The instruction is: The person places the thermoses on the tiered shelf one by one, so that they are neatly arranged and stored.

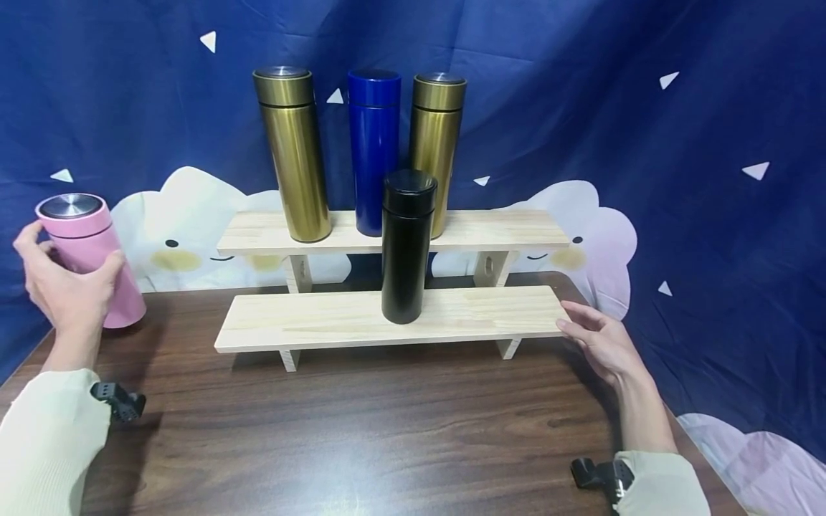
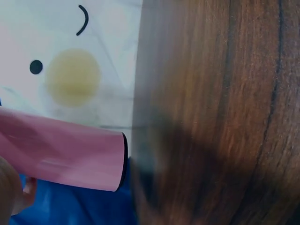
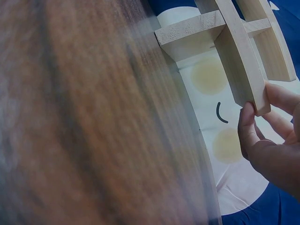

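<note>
In the head view, my left hand [image 1: 69, 290] grips a pink thermos bottle [image 1: 125, 295] with a steel-topped lid at the table's far left. The left wrist view has the bottle's lower body [image 2: 70, 152]; whether its base touches the table I cannot tell. My right hand [image 1: 605, 342] pinches the right end of the lower board [image 1: 310, 320] of a two-tier wooden stand, thumb below and fingers above, as the right wrist view also has it. A black thermos bottle [image 1: 405, 265] stands upright on that lower board, right of its middle.
On the upper board [image 1: 510, 228] stand a gold bottle [image 1: 300, 172], a blue bottle [image 1: 373, 154] and another gold bottle [image 1: 440, 136], partly behind the black one. The brown wooden table [image 1: 361, 430] lies in front. A blue curtain [image 1: 555, 93] with cloud prints hangs behind.
</note>
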`<state>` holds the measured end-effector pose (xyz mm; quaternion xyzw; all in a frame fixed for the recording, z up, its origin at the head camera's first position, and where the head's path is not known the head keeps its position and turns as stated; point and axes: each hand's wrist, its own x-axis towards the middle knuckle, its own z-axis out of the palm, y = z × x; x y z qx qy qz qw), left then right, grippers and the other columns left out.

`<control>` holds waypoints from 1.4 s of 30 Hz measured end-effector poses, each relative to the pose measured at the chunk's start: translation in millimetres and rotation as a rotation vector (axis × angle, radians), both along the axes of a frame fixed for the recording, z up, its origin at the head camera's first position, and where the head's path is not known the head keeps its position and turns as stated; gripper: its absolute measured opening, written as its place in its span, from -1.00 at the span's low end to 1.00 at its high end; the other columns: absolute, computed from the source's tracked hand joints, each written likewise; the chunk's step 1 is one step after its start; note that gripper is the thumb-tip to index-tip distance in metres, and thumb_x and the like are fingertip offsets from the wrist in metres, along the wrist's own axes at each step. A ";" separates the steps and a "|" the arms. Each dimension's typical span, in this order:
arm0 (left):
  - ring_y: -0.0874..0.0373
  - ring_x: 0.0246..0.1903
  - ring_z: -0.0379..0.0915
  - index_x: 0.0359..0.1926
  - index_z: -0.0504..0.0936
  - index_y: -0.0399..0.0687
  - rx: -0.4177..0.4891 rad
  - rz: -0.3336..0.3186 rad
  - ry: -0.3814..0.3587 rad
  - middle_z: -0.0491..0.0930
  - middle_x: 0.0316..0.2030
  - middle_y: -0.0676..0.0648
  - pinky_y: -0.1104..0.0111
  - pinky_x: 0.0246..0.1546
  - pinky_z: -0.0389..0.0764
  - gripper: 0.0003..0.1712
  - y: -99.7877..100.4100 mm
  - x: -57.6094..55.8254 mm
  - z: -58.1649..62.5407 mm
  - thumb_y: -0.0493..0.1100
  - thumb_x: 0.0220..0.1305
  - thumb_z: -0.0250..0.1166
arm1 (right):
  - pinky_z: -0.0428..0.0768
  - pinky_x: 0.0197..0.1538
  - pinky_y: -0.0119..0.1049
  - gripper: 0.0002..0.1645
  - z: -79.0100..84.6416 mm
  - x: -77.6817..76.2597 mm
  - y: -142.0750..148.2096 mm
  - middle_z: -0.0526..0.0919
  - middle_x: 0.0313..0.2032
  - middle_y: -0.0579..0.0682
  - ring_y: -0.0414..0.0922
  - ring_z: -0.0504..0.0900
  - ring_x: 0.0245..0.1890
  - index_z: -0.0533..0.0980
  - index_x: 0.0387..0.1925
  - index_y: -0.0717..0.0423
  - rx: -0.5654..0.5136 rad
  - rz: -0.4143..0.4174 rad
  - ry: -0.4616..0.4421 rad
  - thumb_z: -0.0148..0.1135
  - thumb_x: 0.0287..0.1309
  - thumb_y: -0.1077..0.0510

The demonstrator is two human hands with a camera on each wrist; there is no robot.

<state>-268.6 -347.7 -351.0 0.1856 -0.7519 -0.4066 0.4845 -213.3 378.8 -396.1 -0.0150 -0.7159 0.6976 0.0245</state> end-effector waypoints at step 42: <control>-0.17 0.03 0.28 0.37 0.46 0.03 -0.399 -0.220 0.158 0.22 -0.04 0.55 0.22 0.01 0.20 -0.07 63.3 40.1 37.1 -0.03 -0.15 0.47 | 0.57 -0.04 -0.48 -0.35 -0.9 -0.6 1.3 0.64 -0.13 -0.19 -0.31 0.65 -0.17 0.29 0.31 0.46 -0.019 0.014 0.013 0.31 0.28 0.33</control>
